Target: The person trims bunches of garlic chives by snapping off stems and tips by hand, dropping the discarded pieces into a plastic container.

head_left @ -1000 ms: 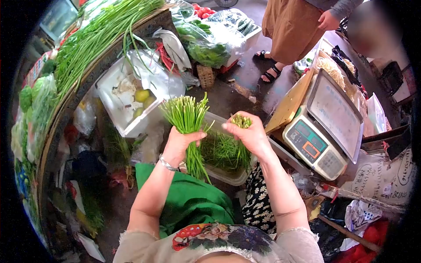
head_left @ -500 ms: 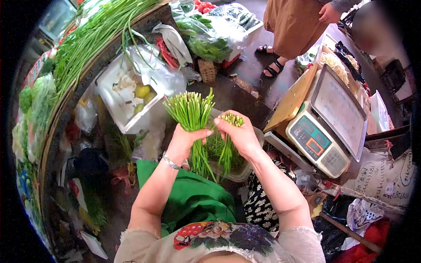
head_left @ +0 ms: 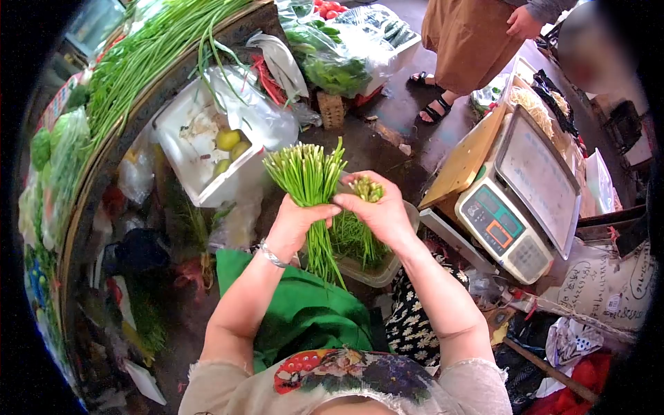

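Note:
A thick bunch of green stems [head_left: 308, 173] stands upright in my left hand [head_left: 296, 220], its pale cut ends fanned at the top and its lower part hanging below the fist. Just to the right, my right hand [head_left: 382, 213] is closed round a smaller bunch [head_left: 366, 189], whose cut ends show above the fingers. The thumbs of both hands almost meet between the bunches. Beneath the hands lies a clear plastic tub [head_left: 379, 278] with more fine greens [head_left: 356, 238] in it.
A white foam box [head_left: 197, 155] with yellow-green fruit sits at the left, beside a shelf edge [head_left: 104, 162] heaped with long greens [head_left: 149, 62]. To the right stands a scale [head_left: 503, 207]. A person in a brown garment [head_left: 467, 41] stands beyond.
My right hand has moved left with the small bunch, close against my left hand. The large bunch has shifted slightly right. The person beyond appears a little further right.

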`<act>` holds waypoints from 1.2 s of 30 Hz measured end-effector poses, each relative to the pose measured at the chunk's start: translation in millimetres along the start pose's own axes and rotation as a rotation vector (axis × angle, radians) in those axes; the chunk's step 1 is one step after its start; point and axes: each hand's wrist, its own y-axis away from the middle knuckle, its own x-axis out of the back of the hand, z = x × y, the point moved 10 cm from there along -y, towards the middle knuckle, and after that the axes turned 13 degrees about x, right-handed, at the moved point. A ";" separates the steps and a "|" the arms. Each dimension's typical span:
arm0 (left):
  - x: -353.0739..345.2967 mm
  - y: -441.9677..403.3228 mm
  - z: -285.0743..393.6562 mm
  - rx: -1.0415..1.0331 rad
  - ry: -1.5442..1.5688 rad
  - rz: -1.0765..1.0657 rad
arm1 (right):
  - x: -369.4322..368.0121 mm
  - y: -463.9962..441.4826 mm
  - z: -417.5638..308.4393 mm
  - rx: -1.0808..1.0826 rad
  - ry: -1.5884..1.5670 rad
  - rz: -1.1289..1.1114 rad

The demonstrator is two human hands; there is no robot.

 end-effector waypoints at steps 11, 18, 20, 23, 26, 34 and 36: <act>4.7 0.4 -4.4 0.023 0.108 -0.090 | 9.2 2.0 8.3 -0.076 0.176 -0.077; 8.7 1.1 -2.5 0.037 0.110 -0.046 | 28.9 -4.2 -4.4 -0.050 0.236 0.029; 15.0 1.4 -1.4 0.043 0.110 -0.024 | 42.6 -5.6 -13.5 -0.054 0.189 0.149; 28.9 -0.9 3.3 -0.002 0.078 0.016 | 71.2 -9.7 -28.8 0.054 0.228 0.270; 31.2 4.7 7.6 -0.017 0.063 0.032 | 59.3 -10.3 -31.0 0.042 0.337 0.130; 13.9 5.5 3.2 0.028 0.086 -0.055 | 27.1 -9.3 2.2 -0.163 0.238 -0.045; 7.8 8.3 -1.2 0.066 0.089 -0.073 | 32.8 -8.0 7.8 -0.184 0.170 0.025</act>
